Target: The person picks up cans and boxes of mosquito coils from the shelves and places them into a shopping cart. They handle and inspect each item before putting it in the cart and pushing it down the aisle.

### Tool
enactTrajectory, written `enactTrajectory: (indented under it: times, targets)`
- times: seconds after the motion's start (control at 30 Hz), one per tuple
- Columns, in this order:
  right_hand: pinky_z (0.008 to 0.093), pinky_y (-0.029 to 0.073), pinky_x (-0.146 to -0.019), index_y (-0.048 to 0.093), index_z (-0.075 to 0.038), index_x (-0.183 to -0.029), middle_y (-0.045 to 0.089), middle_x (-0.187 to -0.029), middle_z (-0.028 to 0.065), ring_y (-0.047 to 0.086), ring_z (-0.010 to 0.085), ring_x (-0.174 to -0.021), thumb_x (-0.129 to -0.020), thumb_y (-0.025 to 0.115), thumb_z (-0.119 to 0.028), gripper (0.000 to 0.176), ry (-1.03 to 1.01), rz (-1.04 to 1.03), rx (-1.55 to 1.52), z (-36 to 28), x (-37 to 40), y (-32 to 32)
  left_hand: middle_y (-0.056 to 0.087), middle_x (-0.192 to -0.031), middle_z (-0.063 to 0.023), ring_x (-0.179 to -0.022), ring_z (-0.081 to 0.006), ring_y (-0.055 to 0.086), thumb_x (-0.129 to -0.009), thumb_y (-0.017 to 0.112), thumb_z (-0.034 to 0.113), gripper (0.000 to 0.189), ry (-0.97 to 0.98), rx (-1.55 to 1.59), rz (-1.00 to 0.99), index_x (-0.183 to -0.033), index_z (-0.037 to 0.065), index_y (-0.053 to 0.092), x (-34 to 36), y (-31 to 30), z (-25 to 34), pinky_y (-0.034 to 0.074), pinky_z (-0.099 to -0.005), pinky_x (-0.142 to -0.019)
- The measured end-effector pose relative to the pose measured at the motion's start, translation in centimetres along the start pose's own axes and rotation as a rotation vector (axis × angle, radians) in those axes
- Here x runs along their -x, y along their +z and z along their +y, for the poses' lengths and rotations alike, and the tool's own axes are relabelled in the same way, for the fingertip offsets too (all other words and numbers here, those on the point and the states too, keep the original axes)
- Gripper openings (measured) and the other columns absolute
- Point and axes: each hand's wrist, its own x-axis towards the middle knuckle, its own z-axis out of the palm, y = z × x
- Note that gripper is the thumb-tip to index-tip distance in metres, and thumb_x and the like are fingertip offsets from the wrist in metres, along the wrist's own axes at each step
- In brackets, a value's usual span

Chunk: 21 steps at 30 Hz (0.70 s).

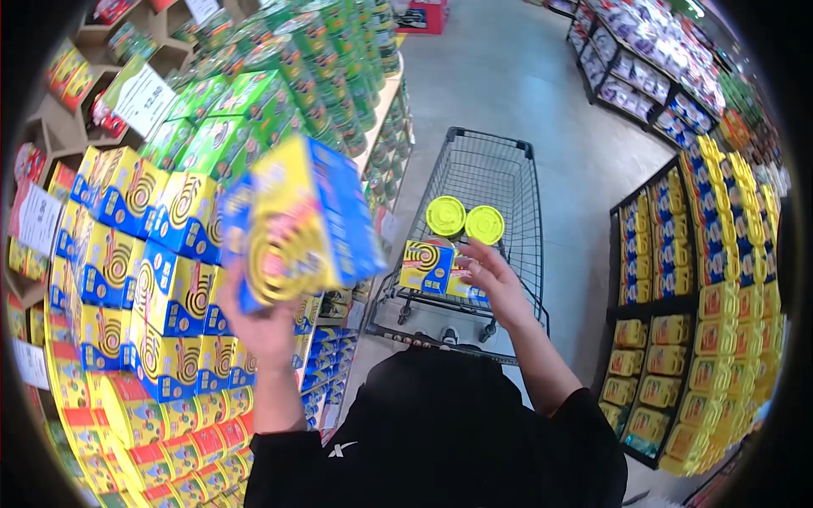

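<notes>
My left hand [257,326] grips a yellow and blue mosquito coil box [296,224] with a coil pictured on it. The box is tilted and a little blurred, raised in front of the stacked boxes on the left. Over the near part of a wire shopping cart [494,135] is my right hand [500,288], its fingers apart and slightly bent, with nothing seen in it. Close to those fingers lie similar boxes [426,266] in the cart, partly covered by the hand. Two round containers with yellow-green lids [445,216] stand just beyond them.
Matching yellow and blue boxes [179,288] are stacked on the left, with green packs [229,140] and green cans [326,59] further back. Price signs [144,97] stand among them. To the right is a black rack [652,309] of yellow containers. Grey floor [491,68] runs ahead.
</notes>
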Motion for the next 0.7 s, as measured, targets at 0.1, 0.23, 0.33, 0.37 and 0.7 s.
enactTrajectory:
  times: [0.1, 0.23, 0.33, 0.37, 0.7]
  targets:
    - [0.0416, 0.048, -0.102, 0.027, -0.008, -0.159, 0.047, -0.148, 0.0141, 0.052, 0.0250, -0.130, -0.102, 0.060, -0.037, 0.072, 0.051, -0.205, -0.183, -2.3, 2.0, 2.2, 0.023, -0.163, -0.0276, -0.143, -0.0368, 0.040, -0.076, 0.089, 0.009, 0.076, -0.162, 0.036, -0.373, -0.139, 0.009, 0.047, 5.7, 1.8, -2.1, 0.039, -0.0453, -0.114]
    - [0.0427, 0.047, -0.105, 0.021, -0.006, -0.159, 0.046, -0.149, 0.0160, 0.048, 0.0257, -0.135, -0.098, 0.067, -0.035, 0.081, 0.182, -0.226, -0.204, -0.6, 2.7, 1.7, 0.021, -0.160, -0.0352, -0.142, -0.0491, 0.039, -0.072, 0.088, 0.002, 0.076, 0.146, -0.156, -0.705, -0.137, 0.014, 0.051, 7.5, 6.9, -0.5, 0.039, -0.0510, -0.112]
    - [0.0385, 0.046, -0.107, 0.031, -0.002, -0.152, 0.053, -0.142, 0.0144, 0.053, 0.0229, -0.131, -0.093, 0.075, -0.019, 0.075, 0.272, -0.146, -0.284, 0.4, 2.8, 1.2, 0.019, -0.161, -0.0343, -0.145, -0.0521, 0.032, -0.071, 0.088, 0.004, 0.081, 0.148, -0.037, -0.833, -0.141, 0.011, 0.049, 10.4, 8.5, -3.0, 0.037, -0.0519, -0.114]
    - [0.0379, 0.047, -0.106, 0.032, -0.001, -0.151, 0.054, -0.141, 0.0141, 0.054, 0.0223, -0.130, -0.093, 0.075, -0.018, 0.075, 0.315, -0.130, -0.341, 2.0, 2.8, 0.1, 0.018, -0.161, -0.0340, -0.145, -0.0518, 0.031, -0.071, 0.088, 0.006, 0.083, 0.116, -0.058, -0.866, -0.143, 0.011, 0.047, 10.7, 8.8, -3.1, 0.036, -0.0521, -0.114]
    - [0.0384, 0.054, -0.098, 0.045, -0.002, -0.141, 0.060, -0.132, 0.0099, 0.062, 0.0211, -0.119, -0.095, 0.073, -0.020, 0.057, 0.214, 0.180, -0.336, 3.0, -5.2, -9.5, 0.026, -0.160, -0.0290, -0.149, -0.0424, 0.027, -0.086, 0.077, 0.019, 0.080, -0.400, -0.450, -0.817, -0.152, 0.000, 0.035, 15.3, 7.0, -8.7, 0.025, -0.0467, -0.121]
